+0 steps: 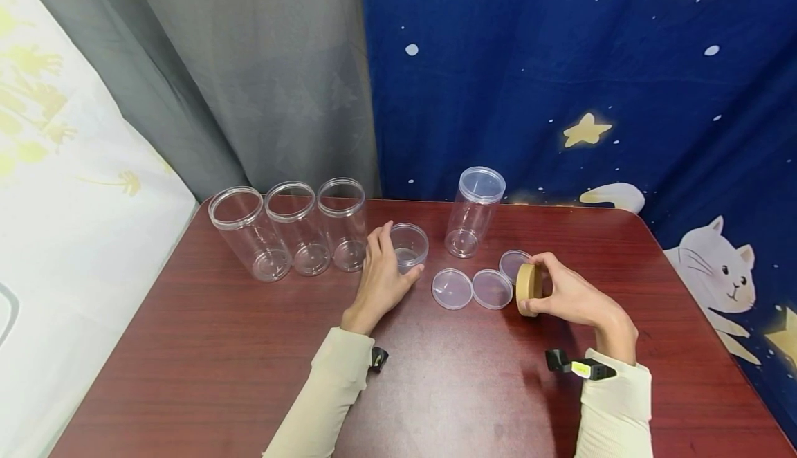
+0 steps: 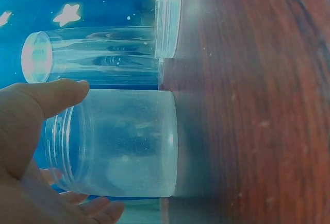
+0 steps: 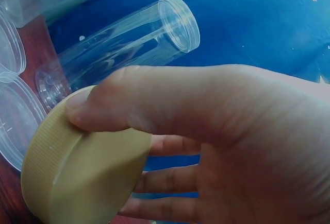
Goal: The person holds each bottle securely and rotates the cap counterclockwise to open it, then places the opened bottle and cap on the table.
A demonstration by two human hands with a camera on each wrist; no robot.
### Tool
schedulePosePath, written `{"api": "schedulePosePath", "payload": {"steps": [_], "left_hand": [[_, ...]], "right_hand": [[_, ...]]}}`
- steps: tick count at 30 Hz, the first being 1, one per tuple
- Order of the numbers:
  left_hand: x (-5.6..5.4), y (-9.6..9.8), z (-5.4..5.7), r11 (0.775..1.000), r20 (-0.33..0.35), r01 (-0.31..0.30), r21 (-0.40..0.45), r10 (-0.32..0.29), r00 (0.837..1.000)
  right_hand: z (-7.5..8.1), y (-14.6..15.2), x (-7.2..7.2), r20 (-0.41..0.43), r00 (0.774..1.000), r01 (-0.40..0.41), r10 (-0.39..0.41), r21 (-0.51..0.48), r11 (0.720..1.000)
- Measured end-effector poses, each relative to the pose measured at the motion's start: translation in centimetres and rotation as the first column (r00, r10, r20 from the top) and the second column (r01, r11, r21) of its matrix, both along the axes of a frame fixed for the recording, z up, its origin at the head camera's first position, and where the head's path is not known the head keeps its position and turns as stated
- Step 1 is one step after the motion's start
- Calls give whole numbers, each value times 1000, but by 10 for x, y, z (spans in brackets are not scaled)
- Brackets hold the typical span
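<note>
A short clear plastic jar [image 1: 409, 245] stands upright on the table, its mouth uncovered. My left hand [image 1: 385, 275] holds it near the rim, thumb on one side and fingers on the other, as the left wrist view shows. On the right, my right hand [image 1: 569, 293] grips a tan ribbed lid [image 1: 528, 290] by its edge, thumb opposite the fingers. That lid is tilted up on its side. Close by it lie clear flat lids: one on the left [image 1: 452, 288], one in the middle [image 1: 492, 288] and one partly behind the tan lid [image 1: 513, 264].
Three tall clear open jars [image 1: 299, 233] stand in a row at the back left of the reddish-brown table [image 1: 249, 375]. Another tall clear jar [image 1: 471, 219], with a clear lid on top, is behind the flat lids. Grey and blue curtains [image 1: 529, 77] hang along the back edge.
</note>
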State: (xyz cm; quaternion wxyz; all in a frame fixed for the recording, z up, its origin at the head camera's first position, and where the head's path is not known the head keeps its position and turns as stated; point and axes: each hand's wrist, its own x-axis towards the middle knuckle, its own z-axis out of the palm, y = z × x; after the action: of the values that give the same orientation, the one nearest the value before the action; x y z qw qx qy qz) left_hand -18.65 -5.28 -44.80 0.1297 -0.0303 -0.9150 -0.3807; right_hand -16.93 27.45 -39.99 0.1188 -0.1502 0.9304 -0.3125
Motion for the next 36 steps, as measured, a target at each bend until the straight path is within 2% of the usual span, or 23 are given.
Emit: {"api": "schedulePosePath", "payload": {"steps": [8, 13, 19, 25, 30, 36], "left_hand": [[0, 0, 1, 1000, -7, 5, -6, -5, 1000], [1, 2, 5, 999, -15, 9, -49, -10, 1000], [4, 6, 14, 994, -102, 25, -104, -35, 994], [4, 16, 25, 992, -168, 72, -99, -88, 982], [1, 25, 34, 990, -166, 107, -91, -121, 979], [-4, 35, 43, 988, -136, 128, -90, -140, 981]], "right_hand": [[0, 0, 1, 20, 1000, 9, -9, -29, 1000], [0, 3, 2, 15, 1000, 10, -10, -36, 999], [-2, 5, 2, 24, 1000, -7, 8, -56, 998], [-3, 8, 2, 11, 999, -29, 30, -87, 996], [-5, 11, 2, 46, 998, -32, 38, -139, 990], [-5, 18, 1, 63, 996, -48, 57, -138, 989]]}}
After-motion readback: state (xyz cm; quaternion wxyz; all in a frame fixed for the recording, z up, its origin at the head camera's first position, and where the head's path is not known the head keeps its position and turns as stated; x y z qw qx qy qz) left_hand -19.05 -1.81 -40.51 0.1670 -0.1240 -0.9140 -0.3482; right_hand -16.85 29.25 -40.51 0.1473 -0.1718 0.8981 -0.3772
